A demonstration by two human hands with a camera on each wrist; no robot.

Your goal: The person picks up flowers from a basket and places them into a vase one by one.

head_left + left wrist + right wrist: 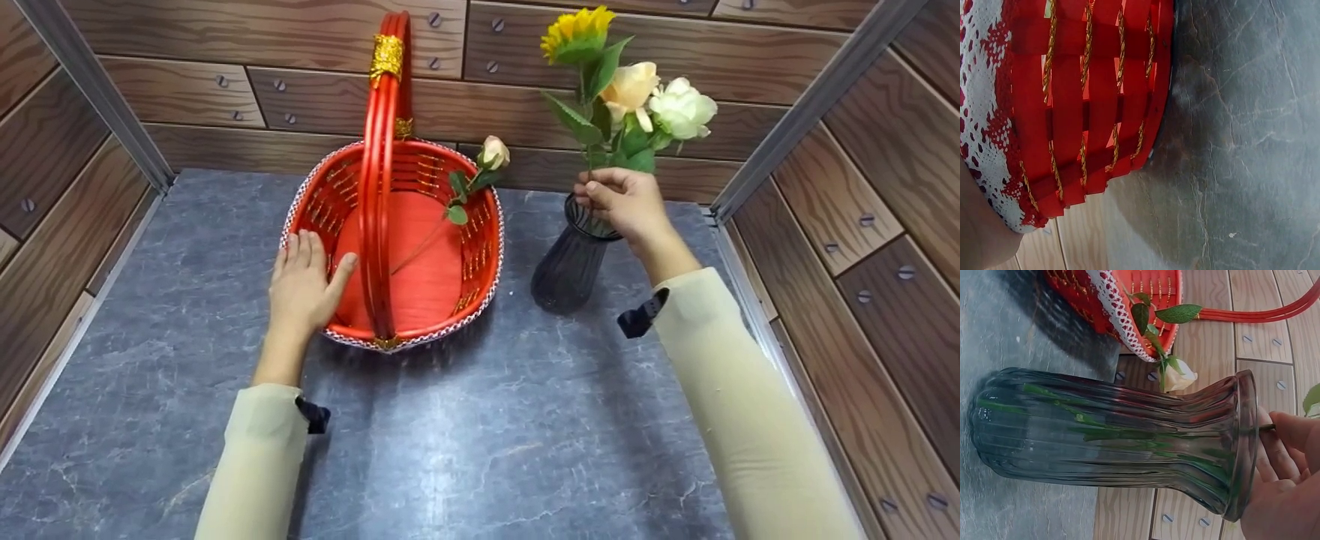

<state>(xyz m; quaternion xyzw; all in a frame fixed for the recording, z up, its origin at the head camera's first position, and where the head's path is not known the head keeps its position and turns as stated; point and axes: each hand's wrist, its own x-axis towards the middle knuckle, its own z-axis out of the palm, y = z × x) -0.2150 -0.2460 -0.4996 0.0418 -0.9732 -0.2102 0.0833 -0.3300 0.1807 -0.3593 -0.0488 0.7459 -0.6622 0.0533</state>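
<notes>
A red woven basket (420, 296) with a tall hooped handle and white lace rim stands left of the middle. My left hand (298, 289) rests on its left rim with the fingers straight. Inside it leans a cream rosebud (493, 154), its bloom past the right rim. To the right is a dark, clear ribbed vase (566, 274), tilted, with green stems visible inside in the right wrist view. My right hand (628, 206) pinches the sunflower (577, 34) by its stem at the vase mouth. Behind that hand show a peach flower (630, 90) and a white flower (684, 109).
The grey marbled tabletop (450, 450) is bounded by wood-patterned panels (330, 45) at the back and both sides. Metal strips (817, 105) run along the panel corners. The basket's red handle (382, 187) arches high above it.
</notes>
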